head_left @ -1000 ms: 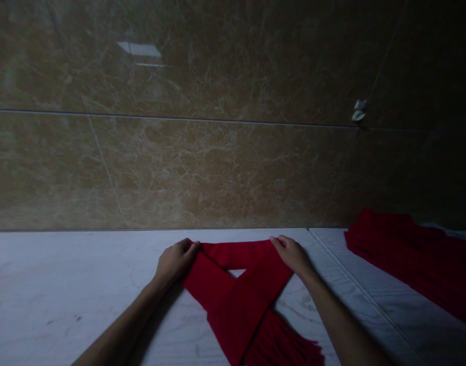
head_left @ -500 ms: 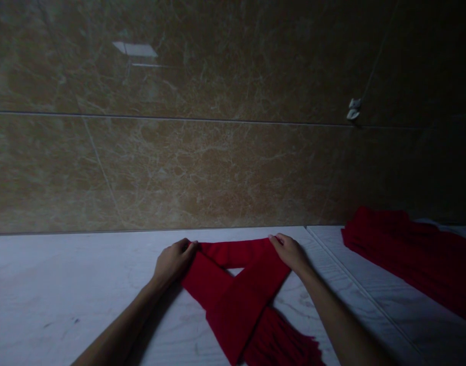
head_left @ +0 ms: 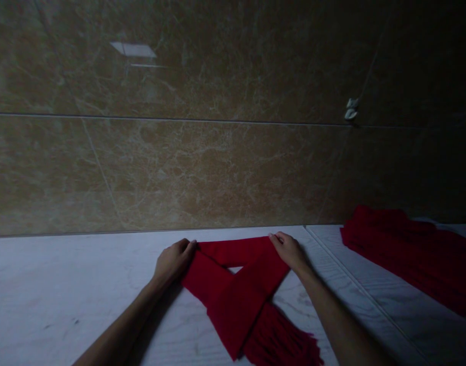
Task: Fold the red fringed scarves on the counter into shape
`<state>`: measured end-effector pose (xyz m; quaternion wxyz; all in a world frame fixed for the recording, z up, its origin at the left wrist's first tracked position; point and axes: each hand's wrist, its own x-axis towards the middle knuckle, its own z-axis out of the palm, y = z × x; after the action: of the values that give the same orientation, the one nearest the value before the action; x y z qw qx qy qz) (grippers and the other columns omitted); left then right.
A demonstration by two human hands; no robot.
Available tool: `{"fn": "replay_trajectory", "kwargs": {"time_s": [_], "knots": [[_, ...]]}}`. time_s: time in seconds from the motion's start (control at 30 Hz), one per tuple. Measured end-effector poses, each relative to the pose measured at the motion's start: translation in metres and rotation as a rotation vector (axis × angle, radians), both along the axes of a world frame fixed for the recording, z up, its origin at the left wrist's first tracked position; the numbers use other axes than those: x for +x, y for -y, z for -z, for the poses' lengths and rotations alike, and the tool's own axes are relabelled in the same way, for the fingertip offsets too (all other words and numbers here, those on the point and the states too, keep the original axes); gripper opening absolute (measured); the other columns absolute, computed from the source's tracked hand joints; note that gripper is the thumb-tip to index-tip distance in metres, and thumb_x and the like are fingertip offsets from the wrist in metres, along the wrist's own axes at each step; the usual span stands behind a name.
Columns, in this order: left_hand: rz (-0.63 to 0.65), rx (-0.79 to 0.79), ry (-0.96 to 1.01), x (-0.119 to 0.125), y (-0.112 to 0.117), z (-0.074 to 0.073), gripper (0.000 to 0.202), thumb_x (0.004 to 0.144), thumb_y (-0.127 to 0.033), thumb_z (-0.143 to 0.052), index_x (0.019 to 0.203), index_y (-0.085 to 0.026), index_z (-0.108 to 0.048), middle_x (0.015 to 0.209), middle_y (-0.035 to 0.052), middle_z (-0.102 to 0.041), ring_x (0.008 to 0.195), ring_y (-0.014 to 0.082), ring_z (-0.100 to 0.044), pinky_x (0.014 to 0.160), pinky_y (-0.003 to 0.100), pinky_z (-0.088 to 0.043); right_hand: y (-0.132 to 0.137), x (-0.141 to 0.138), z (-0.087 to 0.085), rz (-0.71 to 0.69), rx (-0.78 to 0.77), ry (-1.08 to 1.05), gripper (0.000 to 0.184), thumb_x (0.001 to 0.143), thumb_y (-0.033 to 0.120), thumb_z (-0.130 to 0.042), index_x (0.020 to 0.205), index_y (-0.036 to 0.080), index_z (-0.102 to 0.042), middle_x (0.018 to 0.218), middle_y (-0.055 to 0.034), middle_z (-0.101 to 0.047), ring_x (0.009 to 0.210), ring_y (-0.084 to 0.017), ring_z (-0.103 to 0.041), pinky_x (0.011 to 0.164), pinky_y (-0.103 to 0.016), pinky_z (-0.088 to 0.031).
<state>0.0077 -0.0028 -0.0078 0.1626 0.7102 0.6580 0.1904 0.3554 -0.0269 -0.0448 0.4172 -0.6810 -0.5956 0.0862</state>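
No container in view. Red scarf (head_left: pixel 235 284) lies on white surface (head_left: pixel 65 284), folded into crossed loop, small triangular gap just below top band.

Left hand (head_left: pixel 174 262): fingers (head_left: pixel 190 247) curled onto scarf's left corner; pinch or press, cannot tell.

Right hand (head_left: pixel 289 250): fingertips (head_left: pixel 275 237) bent down on right corner; grip unclear.

Fringe (head_left: pixel 289 343) below fingers, cut off by frame edge (dim light blurs strands).

Count: two red cloths; second red cloth (head_left: pixel 411 254) well right of right fingers, partly cut off. Marble wall (head_left: pixel 217 152) just beyond fingertips.

Both forearms are bare, left hand (head_left: pixel 174 263) and right hand (head_left: pixel 289 251) ungloved.
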Motion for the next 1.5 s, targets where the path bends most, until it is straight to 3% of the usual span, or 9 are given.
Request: {"fn": "replay_trajectory", "kwargs": {"time_s": [0.2, 0.43, 0.53, 0.7, 0.83, 0.97, 1.23, 1.37, 1.5], "knots": [[-0.024, -0.003, -0.006, -0.001, -0.001, 0.002, 0.055, 0.091, -0.066, -0.029, 0.083, -0.023, -0.063, 0.084, 0.0099, -0.073, 0.081, 0.0283, -0.068, 0.064, 0.031, -0.040, 0.003, -0.005, -0.004, 0.090, -0.067, 0.007, 0.050, 0.086, 0.068, -0.042, 0.062, 0.024, -0.052, 0.060, -0.0011, -0.061, 0.060, -0.018, -0.054, 0.056, -0.027, -0.033], [-0.014, 0.013, -0.006, 0.000, 0.001, 0.000, 0.049, 0.092, -0.059, -0.031, 0.084, -0.023, -0.064, 0.084, 0.0095, -0.074, 0.080, 0.0271, -0.068, 0.063, 0.030, -0.041, 0.001, -0.006, -0.003, 0.104, -0.046, 0.049, 0.039, 0.085, 0.054, -0.048, 0.060, 0.024, -0.053, 0.064, -0.0042, -0.065, 0.064, -0.020, -0.058, 0.057, -0.028, -0.034], [-0.025, 0.025, 0.032, 0.000, 0.000, 0.000, 0.049, 0.090, -0.059, -0.034, 0.086, -0.023, -0.067, 0.084, 0.0091, -0.074, 0.080, 0.0270, -0.068, 0.064, 0.030, -0.042, 0.002, -0.006, -0.006, 0.104, -0.039, 0.009, 0.044, 0.085, 0.061, -0.046, 0.062, 0.024, -0.055, 0.062, -0.0035, -0.065, 0.062, -0.020, -0.058, 0.056, -0.028, -0.035], [-0.093, 0.081, 0.267, -0.004, -0.004, 0.003, 0.048, 0.088, -0.062, -0.039, 0.097, -0.022, -0.064, 0.086, 0.0076, -0.073, 0.078, 0.0247, -0.068, 0.066, 0.030, -0.046, 0.005, -0.008, -0.016, 0.101, 0.048, -0.212, 0.055, 0.082, 0.074, -0.038, 0.071, 0.025, -0.059, 0.072, -0.0059, -0.069, 0.069, -0.023, -0.062, 0.064, -0.031, -0.043], [-0.082, 0.150, 0.353, -0.008, -0.007, 0.009, 0.045, 0.084, -0.063, -0.043, 0.078, -0.022, -0.059, 0.072, 0.0046, -0.068, 0.069, 0.0220, -0.062, 0.060, 0.028, -0.044, 0.005, -0.007, -0.015, 0.113, 0.089, -0.285, 0.061, 0.084, 0.077, -0.036, 0.079, 0.023, -0.064, 0.084, -0.0104, -0.072, 0.082, -0.025, -0.066, 0.075, -0.034, -0.047], [-0.092, 0.052, 0.426, -0.010, -0.007, 0.014, 0.041, 0.079, -0.056, -0.046, 0.061, -0.021, -0.055, 0.054, 0.0007, -0.057, 0.056, 0.0182, -0.053, 0.051, 0.026, -0.036, 0.003, -0.004, -0.012, 0.113, 0.059, -0.298, 0.059, 0.087, 0.074, -0.035, 0.082, 0.023, -0.064, 0.087, -0.0102, -0.073, 0.083, -0.025, -0.067, 0.075, -0.033, -0.048], [-0.099, 0.007, 0.477, -0.008, -0.004, 0.016, 0.040, 0.076, -0.055, -0.047, 0.056, -0.020, -0.053, 0.049, -0.0005, -0.051, 0.049, 0.0157, -0.046, 0.047, 0.025, -0.030, -0.003, 0.003, -0.005, 0.136, -0.005, -0.390, 0.070, 0.091, 0.072, -0.023, 0.102, 0.020, -0.069, 0.100, -0.0114, -0.074, 0.092, -0.025, -0.070, 0.081, -0.034, -0.051], [-0.099, 0.008, 0.497, -0.008, -0.005, 0.018, 0.040, 0.076, -0.056, -0.047, 0.057, -0.020, -0.052, 0.050, -0.0005, -0.051, 0.049, 0.0150, -0.046, 0.047, 0.025, -0.029, -0.004, 0.004, -0.003, 0.176, -0.018, -0.371, 0.079, 0.091, 0.074, -0.014, 0.099, 0.021, -0.071, 0.099, -0.0114, -0.074, 0.091, -0.025, -0.069, 0.081, -0.035, -0.050], [-0.109, 0.008, 0.508, -0.009, -0.006, 0.018, 0.040, 0.075, -0.056, -0.048, 0.056, -0.020, -0.053, 0.050, -0.0003, -0.052, 0.048, 0.0151, -0.046, 0.047, 0.026, -0.029, -0.003, 0.003, -0.004, 0.144, -0.022, -0.398, 0.079, 0.089, 0.076, -0.016, 0.098, 0.020, -0.070, 0.098, -0.0121, -0.074, 0.090, -0.026, -0.068, 0.083, -0.036, -0.049]]}}
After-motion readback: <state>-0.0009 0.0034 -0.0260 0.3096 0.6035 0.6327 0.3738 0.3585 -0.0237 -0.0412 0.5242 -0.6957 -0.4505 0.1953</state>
